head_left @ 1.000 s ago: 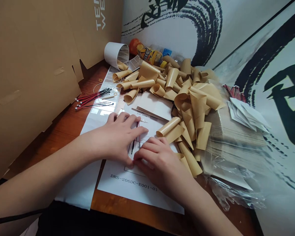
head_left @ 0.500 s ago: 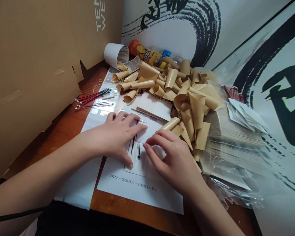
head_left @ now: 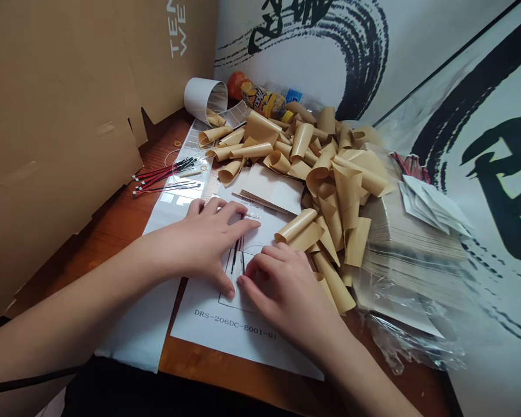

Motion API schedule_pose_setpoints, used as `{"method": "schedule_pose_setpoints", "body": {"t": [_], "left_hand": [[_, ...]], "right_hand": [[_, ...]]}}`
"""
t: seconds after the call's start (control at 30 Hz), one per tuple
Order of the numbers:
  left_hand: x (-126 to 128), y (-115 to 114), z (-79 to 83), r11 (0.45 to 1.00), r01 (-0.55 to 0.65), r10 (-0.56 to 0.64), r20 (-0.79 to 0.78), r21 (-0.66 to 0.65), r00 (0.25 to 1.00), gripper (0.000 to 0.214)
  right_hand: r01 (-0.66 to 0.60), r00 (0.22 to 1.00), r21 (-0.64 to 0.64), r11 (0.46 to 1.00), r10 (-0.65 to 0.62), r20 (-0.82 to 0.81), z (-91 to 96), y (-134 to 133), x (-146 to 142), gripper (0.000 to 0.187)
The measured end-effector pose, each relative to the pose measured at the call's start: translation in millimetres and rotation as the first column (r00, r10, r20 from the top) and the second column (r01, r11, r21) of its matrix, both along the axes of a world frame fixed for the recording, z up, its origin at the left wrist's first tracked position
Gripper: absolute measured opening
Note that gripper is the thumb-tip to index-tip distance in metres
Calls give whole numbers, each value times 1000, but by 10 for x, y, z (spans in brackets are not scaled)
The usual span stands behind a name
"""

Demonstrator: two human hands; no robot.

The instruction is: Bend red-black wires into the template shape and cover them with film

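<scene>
My left hand point(head_left: 208, 240) lies flat with fingers spread on a white printed sheet point(head_left: 243, 330) marked DRS-206DC-E001-01. Its index finger rests across a short red and black wire pair point(head_left: 238, 250) that lies on the sheet. My right hand point(head_left: 282, 284) sits just right of the wires, fingers curled downward and pressed onto the sheet, the index fingertip close to the wires' near end. Whether the right fingers pin anything under them is hidden.
A heap of curled tan paper backings point(head_left: 325, 174) fills the middle and back. A bundle of red and black wires point(head_left: 167, 174) lies at the left. A wrapped stack of sheets point(head_left: 412, 255) is at right, a label roll point(head_left: 204, 95) and bottle point(head_left: 264, 101) behind, cardboard point(head_left: 56, 127) at left.
My right hand lifted and slid right off the wires, then came back left and down beside them. The left hand stayed flat in place.
</scene>
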State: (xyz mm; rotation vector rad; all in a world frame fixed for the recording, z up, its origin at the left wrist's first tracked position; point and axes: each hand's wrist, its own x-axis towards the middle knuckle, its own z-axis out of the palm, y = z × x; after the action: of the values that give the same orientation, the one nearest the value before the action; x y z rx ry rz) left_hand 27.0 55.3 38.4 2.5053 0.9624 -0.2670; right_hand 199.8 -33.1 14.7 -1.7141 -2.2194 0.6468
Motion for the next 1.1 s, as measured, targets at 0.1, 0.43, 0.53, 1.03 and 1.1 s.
{"method": "schedule_pose_setpoints", "body": {"t": [0.1,0.43,0.53,1.03,1.1], "left_hand": [[3,-1,2,1000,1,-1,-6,5,1000,105],[-4,18,0,1000,11,-11,2,5,1000,106],[-5,20,1,1000,11,-11,-3,2,1000,105],[-11,17,22,1000,-7,7,3,-30,1000,111],[-14,20,25,999,-8,8,-2,-33,1000,111]], "right_hand": [[33,999,-11,999,-33,-16,-3,-12,-20,16],[154,986,98,983,-146,-86,-26,-32,-48,15],[183,981,146,972,-170,-97,-6,-34,-20,13],[245,966,109,963,-233,-111,50,-15,24,9],[247,966,116,962,-234,-113,45,-15,31,11]]}}
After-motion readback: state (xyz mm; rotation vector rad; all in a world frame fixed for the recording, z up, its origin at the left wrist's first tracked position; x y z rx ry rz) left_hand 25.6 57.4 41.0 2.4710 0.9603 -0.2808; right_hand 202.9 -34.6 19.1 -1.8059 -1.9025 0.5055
